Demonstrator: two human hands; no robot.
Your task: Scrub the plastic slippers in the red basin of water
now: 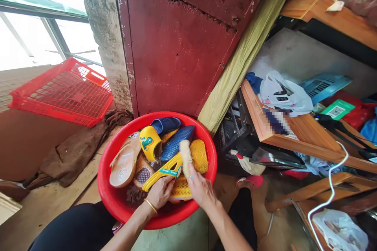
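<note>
A red basin (pixel 105 198) holds several slippers and dark water. My left hand (pixel 161 193), with a gold bangle at the wrist, is closed on a yellow slipper (pixel 179 188) with a blue-green strip on its strap. In my right hand (pixel 202 189) is a pale-bristled brush (pixel 185 158), upright above that slipper's strap. Left of them lie a beige sandal (pixel 125 163), a brown slipper (pixel 143 173) and a yellow slipper with a green dinosaur (pixel 150 143). Blue slippers (pixel 178 143) fill the back, and a round-patterned yellow sole (pixel 199 155) is at the right.
Behind the basin stands a dark red metal door (pixel 176 55). A red crate (pixel 70 96) and brown cloth (pixel 73 149) are at the left. Wooden shelves (pixel 294 147) with plastic bags stand at the right. My legs flank the basin.
</note>
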